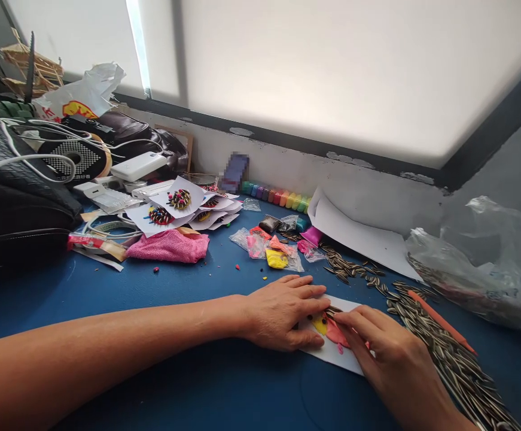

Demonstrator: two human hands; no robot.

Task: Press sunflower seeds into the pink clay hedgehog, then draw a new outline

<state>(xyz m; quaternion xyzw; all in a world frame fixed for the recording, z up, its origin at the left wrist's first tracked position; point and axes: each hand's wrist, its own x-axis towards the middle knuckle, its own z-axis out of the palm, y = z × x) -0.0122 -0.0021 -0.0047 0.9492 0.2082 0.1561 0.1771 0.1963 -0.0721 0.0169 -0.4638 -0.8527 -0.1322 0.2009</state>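
My left hand (282,311) lies flat with its fingers stretched out, over the left side of a white sheet of paper (332,352). On that sheet sits flattened pink clay (337,333) beside yellow clay (320,324) with small dark dots. My right hand (392,350) is closed in a pinch above the clay. Striped sunflower seeds (332,310) show at its fingertips, one seemingly gripped; the fingers partly hide it. Right of this hand spreads a heap of loose sunflower seeds (451,359), with an orange pointed stick (442,321) lying across it.
Behind my hands lie bags of coloured clay (277,258) and a row of clay tubs (278,196). Decorated paper sheets (188,209) and a pink cloth (168,246) are at left, near a black bag (18,215). A clear plastic bag (488,281) stands right.
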